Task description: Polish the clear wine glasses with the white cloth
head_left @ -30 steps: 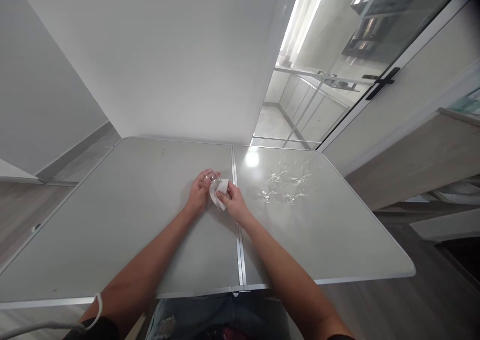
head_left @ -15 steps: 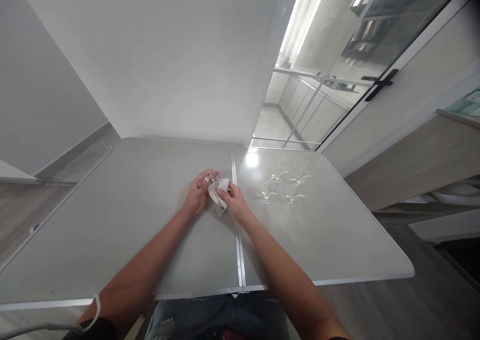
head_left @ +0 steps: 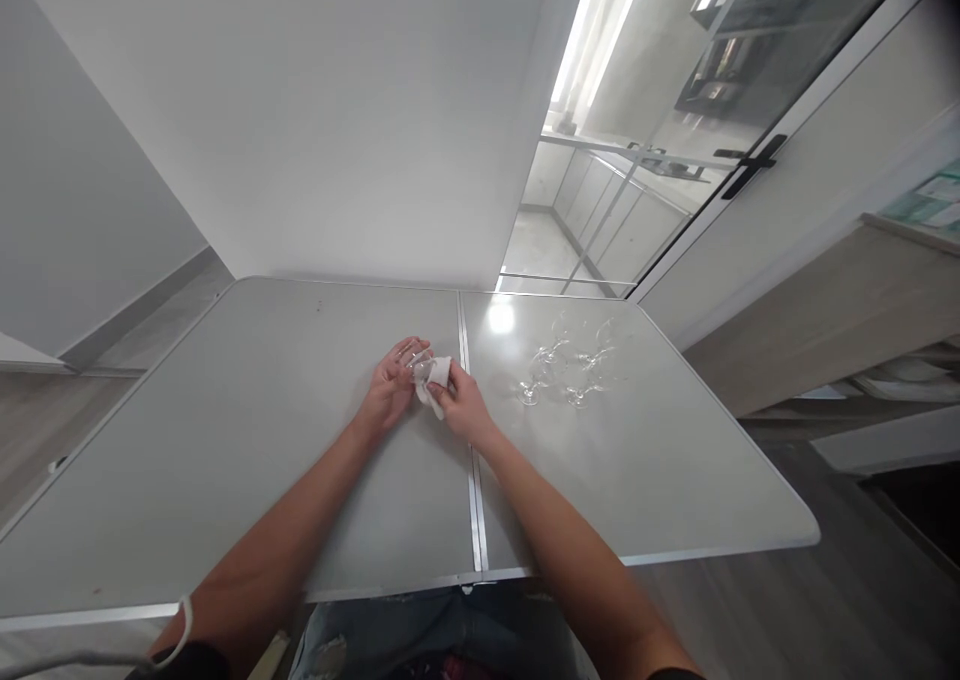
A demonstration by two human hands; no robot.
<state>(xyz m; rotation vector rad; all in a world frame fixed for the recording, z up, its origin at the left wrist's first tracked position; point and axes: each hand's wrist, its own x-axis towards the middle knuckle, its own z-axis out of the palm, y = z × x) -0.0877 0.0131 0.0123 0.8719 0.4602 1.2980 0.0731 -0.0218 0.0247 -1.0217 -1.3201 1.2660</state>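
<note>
My left hand (head_left: pixel 390 385) is closed round a clear glass (head_left: pixel 417 362), tilted above the table just left of its metal seam. A white cloth (head_left: pixel 436 375), perhaps a paper tissue, is pinched in my right hand (head_left: pixel 463 405) and pressed against the glass. Part of the glass is hidden by the cloth and fingers, so its full shape cannot be made out. To the right stand several clear stemmed glasses (head_left: pixel 547 365) in a group, their round feet on the table.
The pale grey folding table (head_left: pixel 615 480) has a metal seam (head_left: pixel 474 500) down its middle. A white wall (head_left: pixel 360 160) rises behind it. Back right is a glass door with a black handle (head_left: pixel 757 165). A wooden shelf (head_left: pixel 810 310) stands at the right.
The white cloth has shifted and folded against the glass, its hanging end now changed in shape. Both hands stay close together; the whole view has moved slightly.
</note>
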